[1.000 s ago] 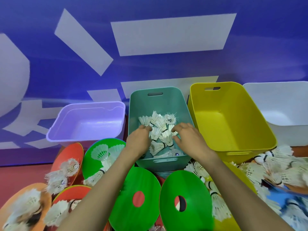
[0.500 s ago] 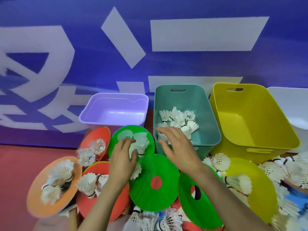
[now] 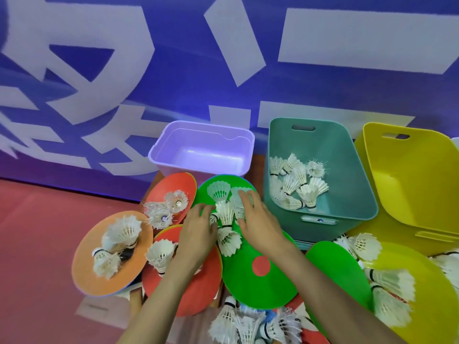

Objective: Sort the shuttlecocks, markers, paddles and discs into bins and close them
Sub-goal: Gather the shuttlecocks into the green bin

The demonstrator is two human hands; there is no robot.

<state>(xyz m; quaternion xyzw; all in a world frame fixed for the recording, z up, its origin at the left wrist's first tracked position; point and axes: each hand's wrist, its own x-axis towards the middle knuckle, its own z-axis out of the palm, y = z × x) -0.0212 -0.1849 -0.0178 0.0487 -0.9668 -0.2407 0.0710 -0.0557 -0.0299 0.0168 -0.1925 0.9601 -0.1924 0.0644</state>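
A green disc (image 3: pixel 211 184) in front of the purple bin carries a few white shuttlecocks (image 3: pixel 226 214), and both my hands are on them. My left hand (image 3: pixel 198 229) curls its fingers round one at the left side of the bunch. My right hand (image 3: pixel 259 219) lies over the right side with its fingers spread and nearly straight. The teal bin (image 3: pixel 345 155) holds several shuttlecocks (image 3: pixel 295 184). The purple bin (image 3: pixel 201 124) and the yellow bin (image 3: pixel 409 184) hold nothing that I can see. More shuttlecocks lie on an orange disc (image 3: pixel 84 269) and two red discs (image 3: pixel 173 184).
A green disc with a red centre (image 3: pixel 260 286), another green disc (image 3: pixel 335 271) and a yellow disc (image 3: pixel 429 276) overlap in the foreground. Loose shuttlecocks (image 3: pixel 248 324) are heaped at the bottom. A blue banner wall (image 3: pixel 173 70) stands right behind the bins. Red floor (image 3: pixel 37 232) spreads out at the left.
Both hands left the teal bin, where shuttlecocks stay, and moved left onto the green disc. My view swung left with them.
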